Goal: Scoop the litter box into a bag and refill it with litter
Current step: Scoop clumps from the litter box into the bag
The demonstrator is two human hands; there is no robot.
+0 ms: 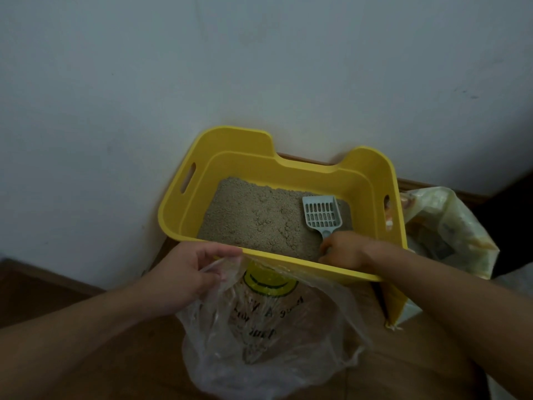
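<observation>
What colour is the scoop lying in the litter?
Pale grey-blue, with slots in its pan. The scoop shows best in the head view, its handle held by the right hand.

Pale wall (pixel 202 67), brown wooden floor (pixel 43 287)

light: dim, flat, bluish | shadows: soft | focus: slightly soft | edges: wide-angle bending
</observation>
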